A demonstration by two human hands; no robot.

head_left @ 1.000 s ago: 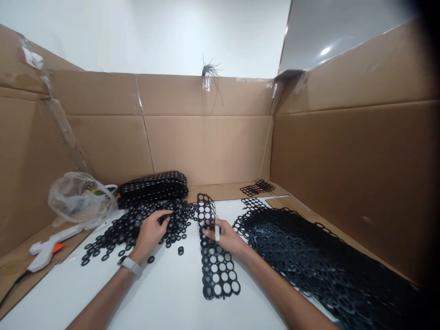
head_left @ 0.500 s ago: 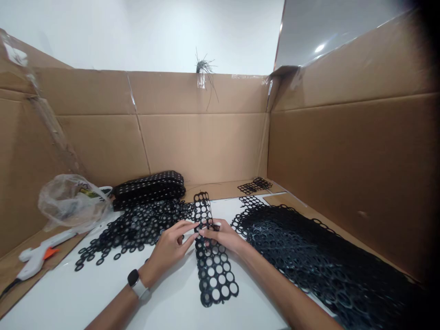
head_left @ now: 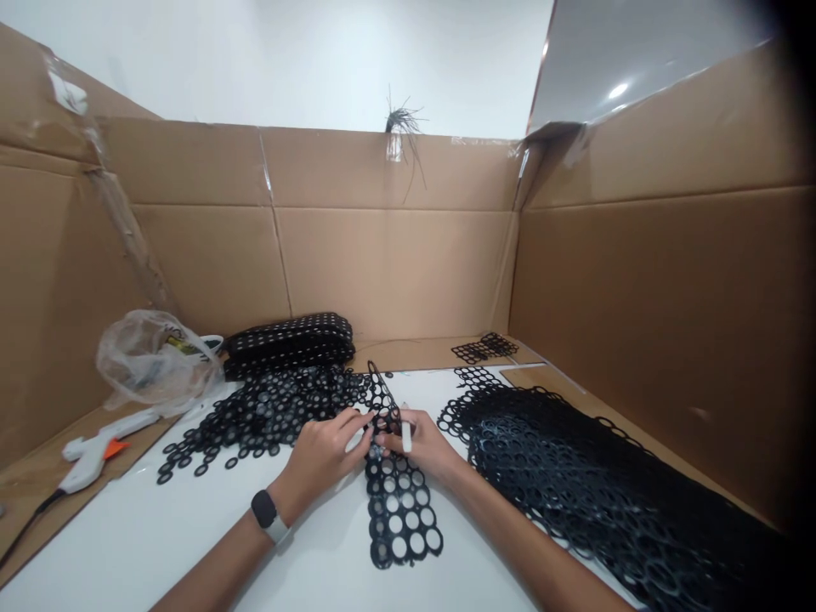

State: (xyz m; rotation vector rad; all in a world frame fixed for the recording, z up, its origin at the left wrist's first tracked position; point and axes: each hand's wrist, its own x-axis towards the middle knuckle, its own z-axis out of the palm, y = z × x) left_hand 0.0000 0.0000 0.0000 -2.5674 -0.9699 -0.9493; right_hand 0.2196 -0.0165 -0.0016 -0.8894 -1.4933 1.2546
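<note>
A strip of joined black rings (head_left: 381, 527) stands between my hands, its near end over the white tabletop. My left hand (head_left: 326, 452), with a watch on its wrist, pinches the strip's left edge about midway along. On the other side, my right hand (head_left: 428, 444) grips the same part of the strip. A slim white stick-like tool (head_left: 406, 432) stands upright at the right fingers; its tip is hidden. Beyond the fingers, the far part of the strip is turned edge-on. Small parts at the fingertips are too small to make out.
Loose black rings (head_left: 274, 416) lie heaped at left, before a stacked black bundle (head_left: 290, 340). A white glue gun (head_left: 95, 450) and plastic bag (head_left: 153, 365) are farther left. A large pile of ring mesh (head_left: 561, 459) fills the right. Cardboard walls (head_left: 395, 272) enclose the table.
The far part of the ring strip has twisted from facing me to nearly edge-on. The white tool now shows upright at my right fingers. My view has shifted slightly left.
</note>
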